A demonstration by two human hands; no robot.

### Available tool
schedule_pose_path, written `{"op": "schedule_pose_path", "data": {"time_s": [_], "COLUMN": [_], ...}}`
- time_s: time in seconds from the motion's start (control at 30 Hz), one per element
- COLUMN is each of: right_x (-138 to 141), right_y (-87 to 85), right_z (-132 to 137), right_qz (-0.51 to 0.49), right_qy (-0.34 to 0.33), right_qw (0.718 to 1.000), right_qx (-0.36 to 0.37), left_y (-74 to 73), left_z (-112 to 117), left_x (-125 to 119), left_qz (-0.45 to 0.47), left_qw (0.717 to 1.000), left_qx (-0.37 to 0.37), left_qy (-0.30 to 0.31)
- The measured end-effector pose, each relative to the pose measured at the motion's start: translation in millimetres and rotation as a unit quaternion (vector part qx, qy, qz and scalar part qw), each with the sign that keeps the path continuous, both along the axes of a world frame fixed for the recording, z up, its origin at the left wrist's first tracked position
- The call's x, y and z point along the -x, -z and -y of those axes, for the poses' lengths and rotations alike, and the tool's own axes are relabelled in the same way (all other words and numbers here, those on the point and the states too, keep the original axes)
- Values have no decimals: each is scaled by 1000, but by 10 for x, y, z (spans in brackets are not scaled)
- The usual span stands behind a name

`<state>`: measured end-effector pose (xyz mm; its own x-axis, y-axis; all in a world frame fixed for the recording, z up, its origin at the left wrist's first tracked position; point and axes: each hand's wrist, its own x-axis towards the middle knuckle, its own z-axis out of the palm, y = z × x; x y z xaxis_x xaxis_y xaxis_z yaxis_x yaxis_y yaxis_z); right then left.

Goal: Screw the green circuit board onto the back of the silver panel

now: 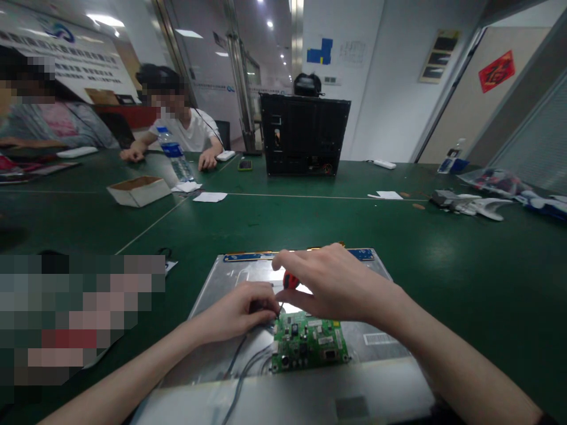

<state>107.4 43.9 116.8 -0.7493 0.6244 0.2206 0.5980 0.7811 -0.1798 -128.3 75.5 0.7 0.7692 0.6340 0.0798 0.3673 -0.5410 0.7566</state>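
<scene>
A flat silver display panel lies back side up in front of me, with a green circuit board on its middle. My right hand is closed around the red and black handle of a screwdriver. The thin shaft points down to the board's upper left corner. At that same corner my left hand has its fingers pinched together close to the tip; what they hold, if anything, is hidden. Dark cables run from the board's left side over the panel. A blue circuit strip lines the panel's far edge.
Across the green table stands a black monitor housing. To the left are an open white box and a water bottle. Two people sit at the far left. White and grey parts lie at the right.
</scene>
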Motion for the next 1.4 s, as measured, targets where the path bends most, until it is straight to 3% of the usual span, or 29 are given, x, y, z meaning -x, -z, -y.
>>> {"op": "schedule_pose_path", "data": {"time_s": [0.3,0.6,0.93,1.4], "right_x": [-19,4,-23,-2], "right_y": [-4,13,-4,8], "right_z": [30,-2,16,8], "right_qz": [-4,-3,-8,-6], "right_qy": [-43,-3,-38,-14], "right_qw": [999,1000,999,1000], "right_qx": [2,2,2,-7], "left_y": [25,4,-8,22], "left_z": [2,19,31,21], "left_x": [-2,-7,-14,1], "left_qz": [-11,-7,-10,-7], "left_qw": [1000,1000,1000,1000], "left_qx": [1,0,1,-7], "left_qy": [3,-7,-9,-11]}}
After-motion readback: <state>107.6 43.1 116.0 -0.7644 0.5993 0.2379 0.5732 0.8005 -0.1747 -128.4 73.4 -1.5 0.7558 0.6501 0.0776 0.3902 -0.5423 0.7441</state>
